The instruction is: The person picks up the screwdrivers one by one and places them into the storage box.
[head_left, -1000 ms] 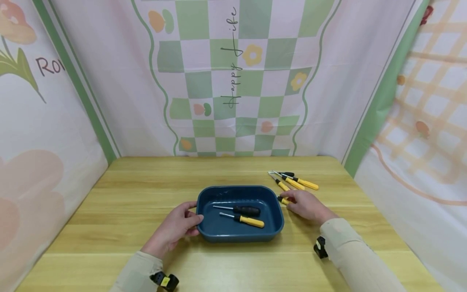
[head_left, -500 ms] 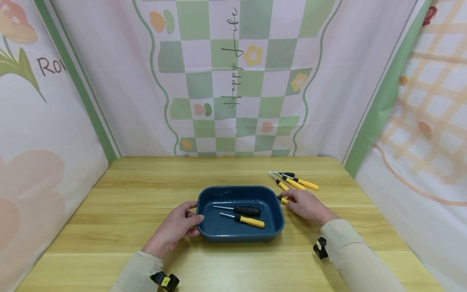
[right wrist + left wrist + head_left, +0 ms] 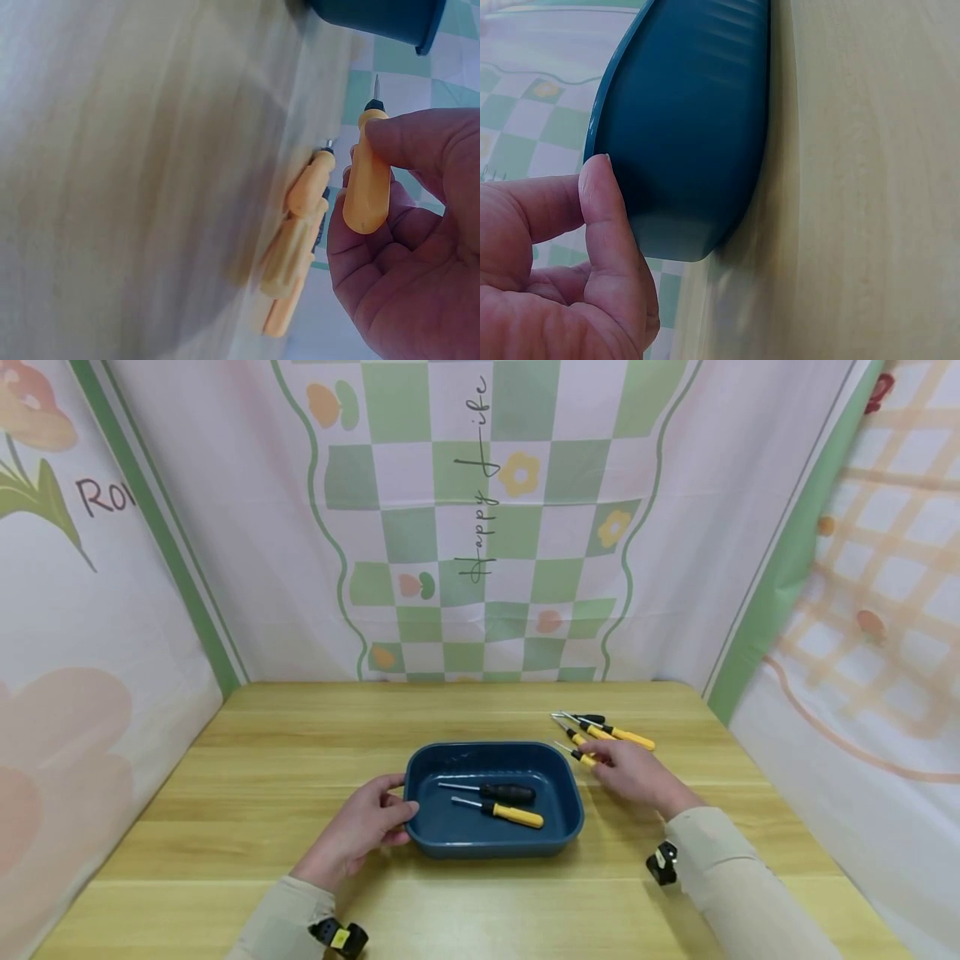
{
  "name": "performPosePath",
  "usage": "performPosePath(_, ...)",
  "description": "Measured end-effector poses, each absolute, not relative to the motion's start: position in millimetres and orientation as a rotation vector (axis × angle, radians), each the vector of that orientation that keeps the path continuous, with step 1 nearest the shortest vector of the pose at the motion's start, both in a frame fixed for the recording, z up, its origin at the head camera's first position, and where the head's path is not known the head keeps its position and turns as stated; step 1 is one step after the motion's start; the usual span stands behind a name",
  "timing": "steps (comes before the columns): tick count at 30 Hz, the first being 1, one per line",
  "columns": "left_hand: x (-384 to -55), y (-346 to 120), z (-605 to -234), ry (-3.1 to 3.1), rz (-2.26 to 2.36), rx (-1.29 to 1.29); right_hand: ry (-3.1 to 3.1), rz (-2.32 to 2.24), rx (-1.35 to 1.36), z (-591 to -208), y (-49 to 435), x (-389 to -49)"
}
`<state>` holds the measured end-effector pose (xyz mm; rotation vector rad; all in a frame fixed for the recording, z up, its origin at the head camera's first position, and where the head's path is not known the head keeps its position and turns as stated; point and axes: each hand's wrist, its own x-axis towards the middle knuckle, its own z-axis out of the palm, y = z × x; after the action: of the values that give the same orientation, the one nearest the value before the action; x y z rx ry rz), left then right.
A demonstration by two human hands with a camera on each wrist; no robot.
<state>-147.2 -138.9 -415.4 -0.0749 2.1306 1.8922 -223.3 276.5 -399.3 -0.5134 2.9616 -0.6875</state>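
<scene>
A dark blue tray [image 3: 495,850] stands on the table, with a black-handled screwdriver [image 3: 508,792] and a yellow-handled screwdriver [image 3: 516,815] lying in it. My left hand [image 3: 362,828] pinches the tray's left rim, thumb on one side of the wall and fingers on the other; the left wrist view shows the thumb against the tray wall [image 3: 682,142]. Right of the tray, my right hand [image 3: 636,775] holds another yellow screwdriver [image 3: 367,176] by its handle between thumb and fingers, lifted off the table, its tip pointing away from the palm.
Beyond my right hand lies a loose pile of several screwdrivers, among them a yellow one [image 3: 633,738] and a black one [image 3: 592,718]. The wooden table [image 3: 300,735] meets a patterned cloth [image 3: 480,527] at the back, with more cloth on both sides.
My right hand has raised the yellow screwdriver and shifted slightly up and right; its shaft now shows beside the tray's rim. My left hand and the tray have stayed put.
</scene>
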Motion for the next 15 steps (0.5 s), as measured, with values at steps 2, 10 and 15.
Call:
performPosePath(2,-147,-139,-415,2.136,1.89,-0.072,2.966,-0.693,-0.511,-397,276,-223)
performPosePath(10,-146,-140,-416,2.137,1.894,-0.062,3.004,-0.707,-0.531,-390,274,-222)
performPosePath(15,-147,-140,-417,2.14,1.895,-0.057,3.001,-0.754,-0.53,-385,272,-221)
